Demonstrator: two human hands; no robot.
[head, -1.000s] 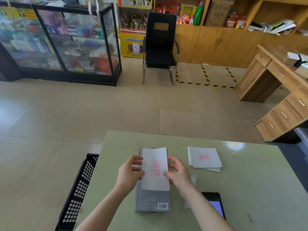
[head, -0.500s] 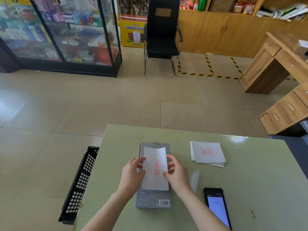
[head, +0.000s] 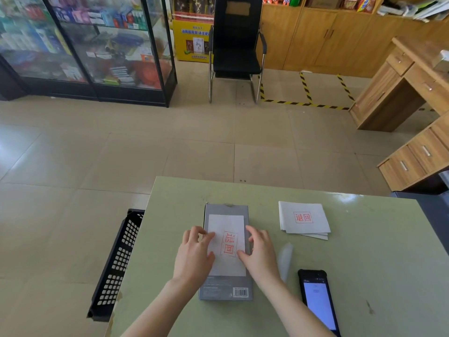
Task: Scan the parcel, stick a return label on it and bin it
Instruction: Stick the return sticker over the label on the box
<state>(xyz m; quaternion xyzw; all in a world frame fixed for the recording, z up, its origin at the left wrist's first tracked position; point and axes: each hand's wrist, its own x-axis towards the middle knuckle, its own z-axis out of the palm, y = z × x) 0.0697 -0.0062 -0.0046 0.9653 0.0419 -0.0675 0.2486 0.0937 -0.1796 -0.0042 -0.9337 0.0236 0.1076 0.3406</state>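
A flat grey parcel (head: 226,289) with a barcode at its near right corner lies on the green table (head: 364,276). A white return label (head: 227,223) with red characters lies flat on its top face. My left hand (head: 194,255) presses the label's left edge with fingers spread. My right hand (head: 261,254) presses its right edge the same way. A black phone-like scanner (head: 318,301) with a lit screen lies to the right of my right forearm. Beside the table's left edge, on the floor, stands a black perforated bin (head: 116,263).
A stack of spare return labels (head: 303,218) lies at the table's far right. A strip of clear backing paper (head: 284,260) lies between parcel and scanner. Beyond the table are tiled floor, a black chair (head: 237,49), a glass cabinet (head: 97,45) and a wooden desk (head: 413,88).
The label has come down from a lifted position onto the parcel's top and now lies flat. Both hands moved from holding its edges to pressing on it.
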